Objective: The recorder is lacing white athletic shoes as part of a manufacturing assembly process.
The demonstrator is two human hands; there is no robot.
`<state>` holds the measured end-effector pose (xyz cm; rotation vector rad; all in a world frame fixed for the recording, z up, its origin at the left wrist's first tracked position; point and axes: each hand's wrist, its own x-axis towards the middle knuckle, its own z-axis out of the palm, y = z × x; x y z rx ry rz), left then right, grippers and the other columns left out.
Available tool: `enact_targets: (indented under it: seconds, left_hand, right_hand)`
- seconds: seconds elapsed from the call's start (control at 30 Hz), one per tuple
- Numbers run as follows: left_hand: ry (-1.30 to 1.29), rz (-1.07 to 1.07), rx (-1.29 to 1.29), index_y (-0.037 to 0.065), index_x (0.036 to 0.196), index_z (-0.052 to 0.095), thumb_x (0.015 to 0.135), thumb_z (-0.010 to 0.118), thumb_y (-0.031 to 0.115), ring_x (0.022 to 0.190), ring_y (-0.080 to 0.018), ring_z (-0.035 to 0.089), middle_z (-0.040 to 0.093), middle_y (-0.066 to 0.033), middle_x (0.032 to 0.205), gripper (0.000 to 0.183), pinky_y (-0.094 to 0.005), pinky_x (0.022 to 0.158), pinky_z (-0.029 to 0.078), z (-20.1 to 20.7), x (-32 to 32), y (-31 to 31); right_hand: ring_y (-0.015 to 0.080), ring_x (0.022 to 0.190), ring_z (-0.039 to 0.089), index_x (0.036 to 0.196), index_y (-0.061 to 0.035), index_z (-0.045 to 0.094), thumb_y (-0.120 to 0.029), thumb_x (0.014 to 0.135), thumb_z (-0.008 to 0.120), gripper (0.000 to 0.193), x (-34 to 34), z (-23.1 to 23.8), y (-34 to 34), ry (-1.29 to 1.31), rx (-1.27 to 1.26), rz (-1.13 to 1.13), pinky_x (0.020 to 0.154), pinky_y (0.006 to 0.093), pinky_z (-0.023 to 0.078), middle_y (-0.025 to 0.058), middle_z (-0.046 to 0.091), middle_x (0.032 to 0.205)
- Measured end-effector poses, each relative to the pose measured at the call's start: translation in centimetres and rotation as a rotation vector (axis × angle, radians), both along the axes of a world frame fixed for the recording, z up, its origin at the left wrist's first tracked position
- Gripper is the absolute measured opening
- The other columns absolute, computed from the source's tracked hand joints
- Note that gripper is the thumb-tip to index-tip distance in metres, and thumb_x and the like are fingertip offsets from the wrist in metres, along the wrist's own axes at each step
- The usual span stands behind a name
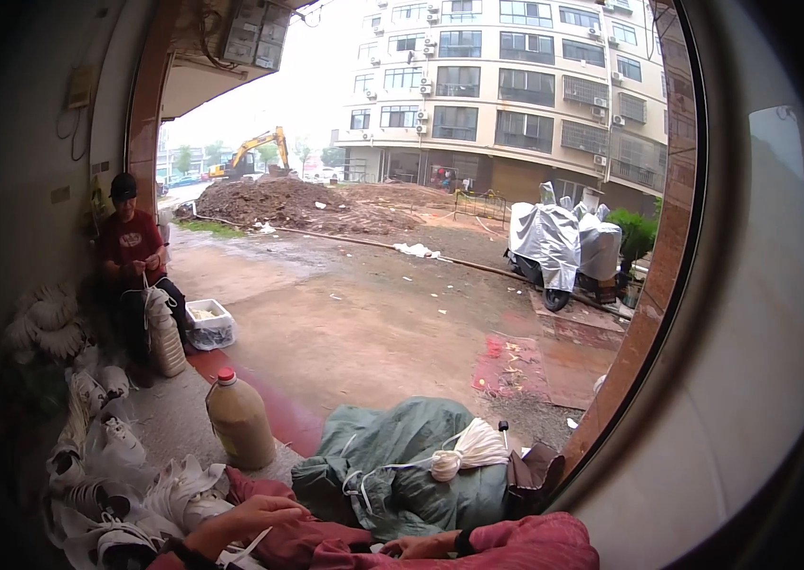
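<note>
Yard (345, 313) beyond a doorway (651, 313), centre of frame.
Lower left: left hand (248, 519) beside white shoes (183, 496); bottom centre: right hand (424, 544) below green sack (392, 427); what either grips cannot be told.

my left hand (252, 516) is beside white shoes (191, 492), my right hand (424, 545) near the green sack (378, 446) that carries a white cord bundle (478, 446).

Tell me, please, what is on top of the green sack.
A bundle of white cord lies on the green sack, toward its right side. Whatever is inside or beneath is covered from view.
</note>
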<state>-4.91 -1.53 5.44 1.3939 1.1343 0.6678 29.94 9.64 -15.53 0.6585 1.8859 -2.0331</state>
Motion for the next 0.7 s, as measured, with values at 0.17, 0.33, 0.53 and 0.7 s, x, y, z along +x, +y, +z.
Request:
enact_targets:
  seconds: [0.17, 0.33, 0.53, 0.7]
  left_hand:
    - [0.255, 0.009, -0.016, 0.002, 0.122, 0.064, 0.1, 0.054, 0.027, 0.108, -0.0142, 0.06, 0.067, -0.0063, 0.115, 0.035, -0.0286, 0.096, 0.045, 5.5, -2.4, -3.8]
    - [0.255, 0.198, 0.07, 0.004, 0.118, 0.066, 0.096, 0.06, 0.021, 0.099, -0.0109, 0.06, 0.068, -0.0045, 0.107, 0.029, -0.027, 0.089, 0.047, 10.2, -4.9, -12.8]
    - [0.214, 0.966, 0.316, -0.001, 0.104, 0.068, 0.09, 0.064, 0.012, 0.091, -0.012, 0.062, 0.068, -0.0048, 0.096, 0.02, -0.0276, 0.083, 0.049, 11.9, -5.9, -23.9]
    - [0.371, 1.255, 0.405, 0.002, 0.116, 0.064, 0.095, 0.06, 0.014, 0.102, -0.009, 0.058, 0.065, -0.0032, 0.11, 0.024, -0.0256, 0.089, 0.045, 6.6, -9.2, -27.4]
  right_hand:
    - [0.016, 0.086, 0.063, 0.126, -0.0044, 0.058, -0.03, 0.085, 0.073, 0.051, -1.4, 3.6, 2.6, -0.038, 0.051, -0.022, 0.068, 0.0319, 0.055, 0.0064, 0.065, 0.104]
    - [0.0094, 0.083, 0.06, 0.122, -0.0041, 0.06, -0.034, 0.092, 0.064, 0.042, -3.8, 6.0, 5.0, -0.009, 0.308, -0.012, 0.067, 0.0267, 0.05, 0.0005, 0.065, 0.095]
    - [0.0126, 0.089, 0.059, 0.123, -0.0063, 0.059, -0.007, 0.091, 0.057, 0.032, -12.0, 10.1, 5.6, 0.322, 0.369, -0.07, 0.076, 0.0281, 0.048, 0.004, 0.063, 0.102]
    - [0.027, 0.101, 0.06, 0.113, -0.0007, 0.059, -0.005, 0.085, 0.066, 0.029, -21.4, 16.6, 1.8, 0.814, 0.979, -0.075, 0.085, 0.0331, 0.049, 0.016, 0.06, 0.118]
